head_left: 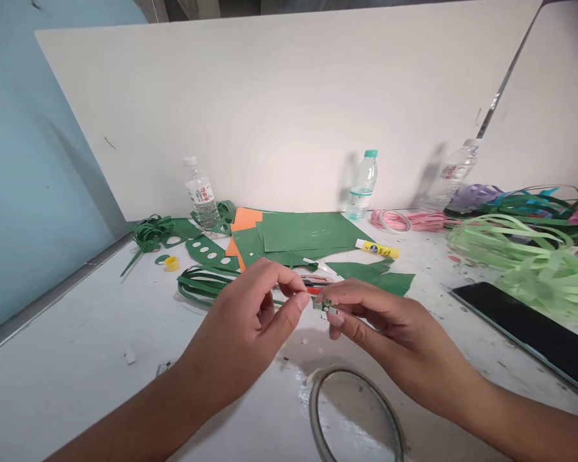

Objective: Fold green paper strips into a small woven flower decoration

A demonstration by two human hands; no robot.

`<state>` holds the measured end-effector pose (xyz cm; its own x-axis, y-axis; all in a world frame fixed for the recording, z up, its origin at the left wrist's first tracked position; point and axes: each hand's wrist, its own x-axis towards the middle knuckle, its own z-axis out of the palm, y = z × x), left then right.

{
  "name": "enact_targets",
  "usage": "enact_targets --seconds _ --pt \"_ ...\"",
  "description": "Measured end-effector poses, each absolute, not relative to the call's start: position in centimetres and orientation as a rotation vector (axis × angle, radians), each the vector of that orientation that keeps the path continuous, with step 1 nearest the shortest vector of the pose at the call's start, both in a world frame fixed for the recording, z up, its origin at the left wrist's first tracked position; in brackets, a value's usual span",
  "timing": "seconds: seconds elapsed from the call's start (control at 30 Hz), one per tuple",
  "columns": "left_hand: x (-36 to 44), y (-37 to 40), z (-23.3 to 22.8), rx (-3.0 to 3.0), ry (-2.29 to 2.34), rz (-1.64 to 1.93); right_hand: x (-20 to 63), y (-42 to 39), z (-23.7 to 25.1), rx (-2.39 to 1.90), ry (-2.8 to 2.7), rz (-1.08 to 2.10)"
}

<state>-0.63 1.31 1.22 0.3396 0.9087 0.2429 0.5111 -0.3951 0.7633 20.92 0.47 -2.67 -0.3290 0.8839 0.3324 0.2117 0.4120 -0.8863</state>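
In the middle of the head view, my right hand [395,330] pinches a small folded green paper piece [324,306] with white bits on it between thumb and fingers. Close beside it, my left hand [250,321] has thumb and forefinger pressed together; whatever is between those tips is too small to make out. Below my hands a thin roll of tape [314,410] lies flat on the white table [101,359]. Just behind my fingers are a red and black tool [313,287], partly hidden, and a bundle of green paper strips [197,285].
Green paper sheets [308,231] lie over orange paper [248,217] at the back. A yellow glue stick [380,249], its yellow cap [172,263], a phone [525,333] and light green strips [515,240] lie around. Bottles [202,196] stand along the white panel [289,109].
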Motion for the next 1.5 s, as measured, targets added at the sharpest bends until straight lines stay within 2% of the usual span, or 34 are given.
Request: enact_targets --seconds 0.1,0.23,0.43,0.67,0.97,1.5 --pt "-0.7 1.2 0.8 2.224 1.129 1.008 20.9 0.5 -2.4 -0.905 -1.817 0.92" --pt "-0.8 1.4 0.6 2.274 1.073 0.961 20.8 0.6 -2.2 -0.87 -1.807 0.945" --pt "-0.4 1.6 0.3 2.232 1.063 0.888 20.7 0.6 -2.4 -0.876 -1.547 1.289" --pt "-0.1 1.4 -0.4 2.106 0.983 0.926 20.5 1.0 -2.4 -0.767 -1.504 1.479" --pt "-0.4 1.1 0.3 2.159 1.119 0.942 21.0 0.7 -1.2 -0.886 -1.539 1.343" --pt "-0.5 1.5 -0.2 2.384 1.048 0.984 21.5 0.9 -1.5 -0.855 -1.499 1.505"
